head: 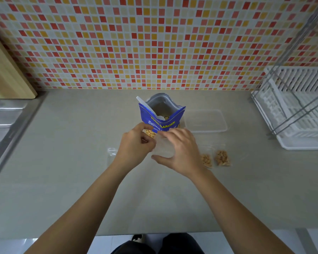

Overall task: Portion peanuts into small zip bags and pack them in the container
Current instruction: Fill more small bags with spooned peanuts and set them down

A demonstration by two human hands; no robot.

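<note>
Just in front of the peanut pouch (162, 114), the empty zip bag (162, 146) hangs between my hands, both equally near. My left hand (134, 143) pinches its left edge and my right hand (182, 149) grips its right. Right of the pouch lies the container (206, 121).

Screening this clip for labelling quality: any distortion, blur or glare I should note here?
Head view throughout: strong wide-angle bending, tile rows and counter edges curve; light is soft and even, no hard shadows or glare; the left hand, right hand and the clear zip bag between them look slightly blurred, its outline hard to trace.
</note>
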